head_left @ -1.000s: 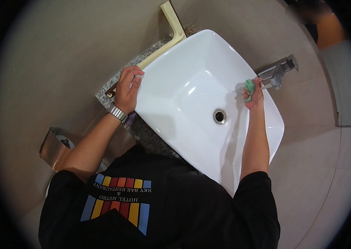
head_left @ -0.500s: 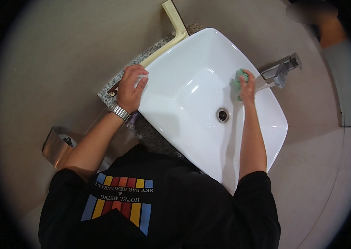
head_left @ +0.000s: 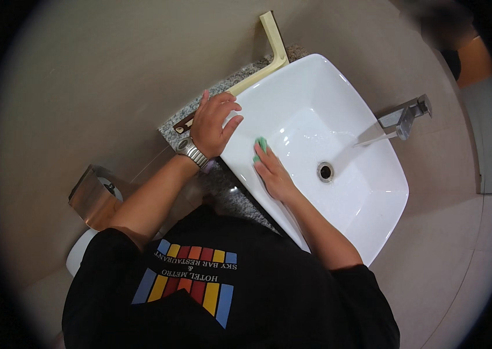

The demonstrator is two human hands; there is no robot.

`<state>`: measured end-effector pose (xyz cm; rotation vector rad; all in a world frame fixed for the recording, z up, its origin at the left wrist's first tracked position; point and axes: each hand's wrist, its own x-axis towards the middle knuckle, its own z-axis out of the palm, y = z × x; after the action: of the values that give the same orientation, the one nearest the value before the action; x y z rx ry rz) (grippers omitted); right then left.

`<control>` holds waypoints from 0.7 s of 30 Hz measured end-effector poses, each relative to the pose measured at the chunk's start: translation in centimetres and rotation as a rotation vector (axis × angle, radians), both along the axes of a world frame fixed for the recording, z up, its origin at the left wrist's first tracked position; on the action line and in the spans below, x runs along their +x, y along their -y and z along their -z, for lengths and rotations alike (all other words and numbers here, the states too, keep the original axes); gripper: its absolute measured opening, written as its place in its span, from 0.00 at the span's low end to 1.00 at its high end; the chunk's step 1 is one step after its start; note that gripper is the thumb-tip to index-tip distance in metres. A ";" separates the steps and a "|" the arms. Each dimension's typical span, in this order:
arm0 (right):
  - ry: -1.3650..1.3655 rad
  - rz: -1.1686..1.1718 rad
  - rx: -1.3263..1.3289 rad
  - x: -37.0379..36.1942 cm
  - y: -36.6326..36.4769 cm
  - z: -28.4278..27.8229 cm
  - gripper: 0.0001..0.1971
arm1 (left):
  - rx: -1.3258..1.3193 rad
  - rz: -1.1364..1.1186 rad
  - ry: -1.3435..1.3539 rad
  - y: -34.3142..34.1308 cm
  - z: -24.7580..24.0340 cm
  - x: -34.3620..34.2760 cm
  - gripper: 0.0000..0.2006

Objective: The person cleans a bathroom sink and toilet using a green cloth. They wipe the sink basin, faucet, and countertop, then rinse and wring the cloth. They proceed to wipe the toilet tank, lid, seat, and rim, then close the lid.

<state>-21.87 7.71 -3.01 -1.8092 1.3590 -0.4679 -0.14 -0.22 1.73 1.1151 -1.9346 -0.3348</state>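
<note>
Right hand (head_left: 274, 175), green cloth (head_left: 262, 143) beneath, inside white sink (head_left: 313, 87)

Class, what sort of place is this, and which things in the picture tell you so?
Most likely a bathroom or washroom: there is a white sink, a tap with water running, and what looks like a toilet-roll holder at the left.

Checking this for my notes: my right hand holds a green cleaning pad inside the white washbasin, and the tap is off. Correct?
Not quite: the head view shows the tap running, with water streaming from it. Your right hand does hold a green cleaning pad inside the white washbasin.
</note>
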 end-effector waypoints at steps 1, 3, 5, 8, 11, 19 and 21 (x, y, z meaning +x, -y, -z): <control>0.034 -0.028 0.032 -0.8 -1.5 -0.7 0.29 | -0.009 0.001 0.020 0.1 -0.2 0.0 0.08; 0.079 -0.080 0.105 -2.5 -4.9 -2.9 0.27 | -0.027 -0.014 0.062 -0.2 0.0 0.1 0.08; 0.106 -0.074 0.179 -4.5 -8.6 -5.6 0.26 | -0.037 -0.021 0.068 -0.3 -0.1 0.3 0.08; 0.071 0.022 0.278 -7.9 -14.3 -8.4 0.26 | -0.042 -0.013 0.067 -0.3 -0.1 0.0 0.08; -0.125 0.169 0.385 -11.4 -19.4 -10.0 0.26 | -0.044 -0.017 0.056 -0.2 0.0 -0.2 0.08; -0.413 0.182 0.221 -17.2 -19.4 -4.8 0.26 | -0.062 0.007 0.039 -0.1 0.2 0.0 0.09; -0.303 0.052 0.124 -14.7 -15.0 -3.5 0.26 | -0.054 0.010 0.030 0.0 0.2 0.1 0.09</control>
<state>-36.53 22.73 0.49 -1.7965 1.6046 -0.1343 -0.02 -0.25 1.53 1.0816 -1.9649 -0.2711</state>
